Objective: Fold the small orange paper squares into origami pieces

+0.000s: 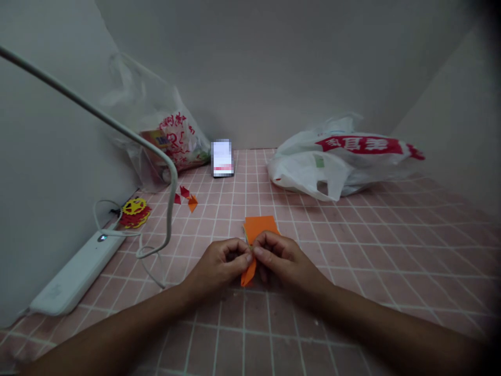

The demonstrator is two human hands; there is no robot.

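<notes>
A narrow piece of folded orange paper is pinched between the fingertips of my left hand and my right hand. Its pointed lower end sticks out below my fingers, toward me. Both hands are closed and almost touch each other; the upper part of the fold is hidden by the fingers. Just beyond them, flat on the pink checked tabletop, lies a stack of square orange paper, partly covered by my right hand.
Small folded red and orange paper pieces lie left of centre, near yellow and red gear-shaped cutouts. A white power strip with a cable stands left. Behind are a lit phone, a filled plastic bag and a white bag.
</notes>
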